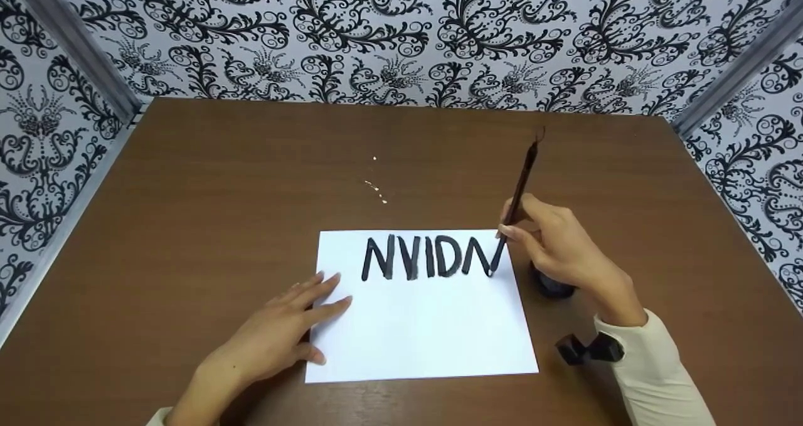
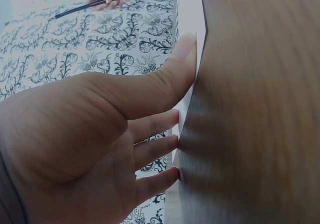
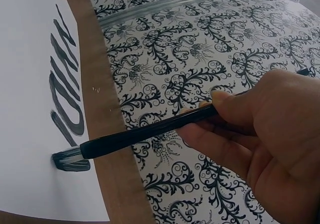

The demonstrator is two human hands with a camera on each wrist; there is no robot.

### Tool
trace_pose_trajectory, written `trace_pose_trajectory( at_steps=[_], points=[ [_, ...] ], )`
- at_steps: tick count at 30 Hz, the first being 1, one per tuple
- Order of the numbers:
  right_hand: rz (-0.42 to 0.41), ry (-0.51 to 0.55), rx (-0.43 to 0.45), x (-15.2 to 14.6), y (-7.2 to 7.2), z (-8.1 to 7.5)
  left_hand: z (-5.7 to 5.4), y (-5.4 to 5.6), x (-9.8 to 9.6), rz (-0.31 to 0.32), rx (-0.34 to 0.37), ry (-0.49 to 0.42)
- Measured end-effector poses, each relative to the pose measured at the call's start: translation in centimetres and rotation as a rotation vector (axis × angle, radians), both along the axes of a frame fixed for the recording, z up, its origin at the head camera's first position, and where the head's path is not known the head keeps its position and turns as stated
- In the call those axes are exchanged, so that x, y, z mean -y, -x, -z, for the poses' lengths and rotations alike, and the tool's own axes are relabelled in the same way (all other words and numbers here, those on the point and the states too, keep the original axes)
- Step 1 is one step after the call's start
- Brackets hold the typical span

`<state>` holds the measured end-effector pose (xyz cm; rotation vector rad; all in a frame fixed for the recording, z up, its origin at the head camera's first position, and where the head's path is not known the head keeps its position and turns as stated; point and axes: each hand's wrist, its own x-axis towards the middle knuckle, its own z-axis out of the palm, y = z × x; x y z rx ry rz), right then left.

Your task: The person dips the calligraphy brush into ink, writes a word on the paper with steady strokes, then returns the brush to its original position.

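A white sheet of paper (image 1: 420, 325) lies on the brown table and bears black painted letters (image 1: 411, 256) reading "NVID" plus further strokes at the right. My right hand (image 1: 558, 244) pinches a dark paintbrush (image 3: 150, 131) between thumb and fingers. The brush slants up and away, its black-loaded bristles (image 3: 70, 159) touching the paper at the last stroke. With fingers spread, my left hand (image 1: 282, 332) rests on the sheet's left edge. In the left wrist view its thumb (image 2: 170, 78) presses on the paper's edge.
A small round dark container (image 1: 552, 285) stands right of the paper, partly hidden under my right hand. Small white specks (image 1: 376, 189) dot the table (image 1: 219, 175) beyond the sheet. Patterned black-and-white walls (image 1: 376, 37) rise behind the table and at both sides.
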<state>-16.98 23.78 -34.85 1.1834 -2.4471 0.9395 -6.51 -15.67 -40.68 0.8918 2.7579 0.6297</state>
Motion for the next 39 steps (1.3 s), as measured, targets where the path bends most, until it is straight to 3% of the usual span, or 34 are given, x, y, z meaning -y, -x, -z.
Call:
trace_pose_trajectory(
  at_steps=[7, 13, 27, 39],
  points=[
    [-0.027, 0.008, 0.058, -0.15, -0.07, -0.07, 0.17, 0.09, 0.04, -0.012, 0.004, 0.003],
    [-0.023, -0.003, 0.054, -0.15, -0.15, -0.19, 0.22, 0.10, 0.06, -0.013, 0.001, 0.003],
    [0.053, 0.100, 0.038, 0.06, -0.18, -0.55, 0.14, 0.02, 0.17, 0.010, -0.007, 0.002],
    [-0.012, 0.137, 0.068, 0.50, 0.25, 0.21, 0.10, 0.09, 0.17, 0.012, -0.011, 0.010]
  ],
)
